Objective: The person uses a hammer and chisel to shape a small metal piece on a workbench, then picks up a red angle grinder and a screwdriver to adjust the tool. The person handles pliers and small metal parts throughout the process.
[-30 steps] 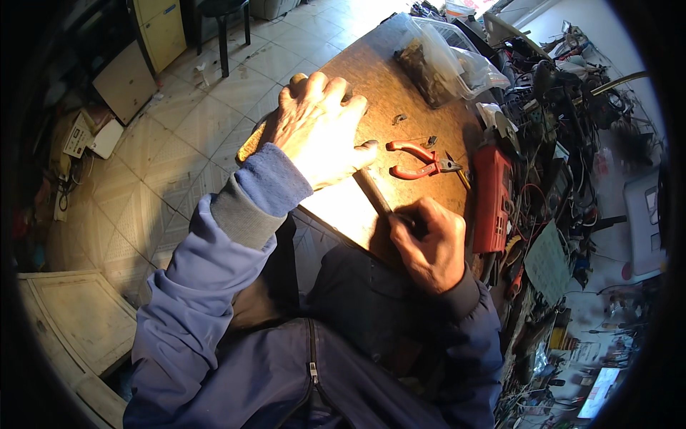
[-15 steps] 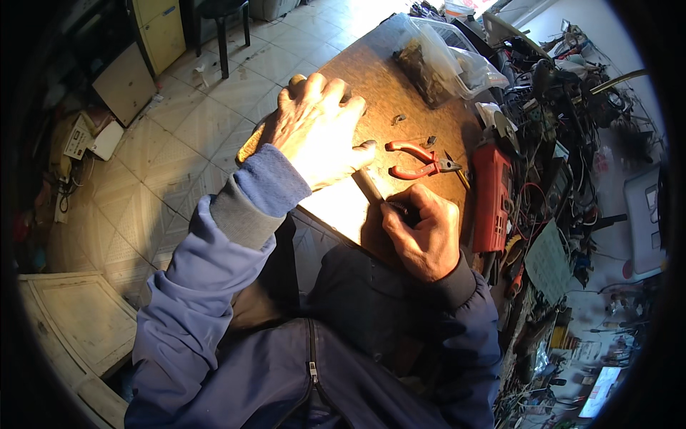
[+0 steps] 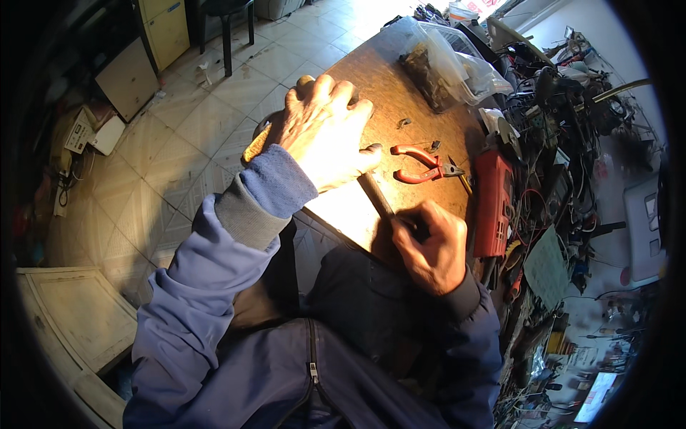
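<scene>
Right fingers (image 3: 434, 214) around a rod (image 3: 376, 196)

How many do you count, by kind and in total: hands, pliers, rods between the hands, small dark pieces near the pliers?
Hands: 2 (left hand, right hand)
Red-handled pliers: 1
Rod: 1
Small dark pieces: 2
Total: 6

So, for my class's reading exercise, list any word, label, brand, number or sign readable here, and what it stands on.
No text is clear enough to quote.
White box, far left: dark print, too small to read.
Yellow cabinet: small blue mark, too small to read.
Pale green sheet, right: any writing too faint to read.
Pliers and dark rod: no lettering visible.
</scene>
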{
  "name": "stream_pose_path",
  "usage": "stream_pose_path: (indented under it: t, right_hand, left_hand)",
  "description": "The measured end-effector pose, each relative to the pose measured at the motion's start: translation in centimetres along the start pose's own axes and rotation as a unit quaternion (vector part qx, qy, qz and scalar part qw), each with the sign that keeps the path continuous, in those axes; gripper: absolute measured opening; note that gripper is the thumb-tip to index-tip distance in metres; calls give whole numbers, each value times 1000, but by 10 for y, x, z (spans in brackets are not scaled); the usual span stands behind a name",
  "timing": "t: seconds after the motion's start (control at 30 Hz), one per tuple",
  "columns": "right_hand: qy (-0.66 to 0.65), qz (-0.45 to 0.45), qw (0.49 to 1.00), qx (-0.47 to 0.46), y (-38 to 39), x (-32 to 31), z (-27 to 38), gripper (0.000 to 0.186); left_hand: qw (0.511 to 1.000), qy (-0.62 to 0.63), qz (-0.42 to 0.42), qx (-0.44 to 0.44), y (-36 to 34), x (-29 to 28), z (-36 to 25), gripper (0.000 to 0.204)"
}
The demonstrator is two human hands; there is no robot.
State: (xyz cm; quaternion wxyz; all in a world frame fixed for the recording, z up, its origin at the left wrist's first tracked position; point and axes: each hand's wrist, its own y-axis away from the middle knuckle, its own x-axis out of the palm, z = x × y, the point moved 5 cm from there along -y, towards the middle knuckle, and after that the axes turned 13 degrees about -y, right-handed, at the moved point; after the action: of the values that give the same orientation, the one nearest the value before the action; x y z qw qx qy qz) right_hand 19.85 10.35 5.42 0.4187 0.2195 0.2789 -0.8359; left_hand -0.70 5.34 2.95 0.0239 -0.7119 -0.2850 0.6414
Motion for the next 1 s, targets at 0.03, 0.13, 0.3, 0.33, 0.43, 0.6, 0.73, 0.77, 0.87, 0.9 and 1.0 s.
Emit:
stream_pose_path:
  t: [0.03,0.13,0.3,0.33,0.43,0.6,0.73,0.77,0.87,0.9,1.0]
  right_hand:
    - [8,-2,1000,4,6,-3,-1,11]
    - [-1,-5,1000,10,9,-4,0,12]
    - [-29,-7,999,-18,-13,8,-3,14]
    - [-16,-3,1000,-12,-11,7,-1,13]
    - [-3,-17,1000,0,10,-3,-4,12]
    - [-3,-3,1000,-25,-8,5,-1,15]
    - [-13,-14,1000,-1,-6,6,-1,15]
    - [-13,-14,1000,7,-1,2,-2,14]
    - [-27,-8,999,41,12,-4,-6,12]
    - [-34,-7,998,56,14,-4,-5,12]
    - [-48,-4,996,71,7,-2,0,13]
  left_hand:
    - [1000,-2,-9,-1,0,1,1,52]
    - [1000,-8,-28,0,1,1,1,53]
    - [1000,1,-23,0,1,2,2,53]
    - [1000,1,-17,0,1,2,2,53]
    - [1000,2,-11,3,0,0,1,52]
    - [999,-12,-46,3,2,0,3,52]
    - [1000,-5,-16,7,0,1,0,52]
    - [1000,-5,-21,4,-1,-1,2,52]
    - [999,1,-39,2,2,-1,2,51]
    - [999,0,-38,3,2,-1,2,52]
    - [999,0,-34,2,2,0,1,52]
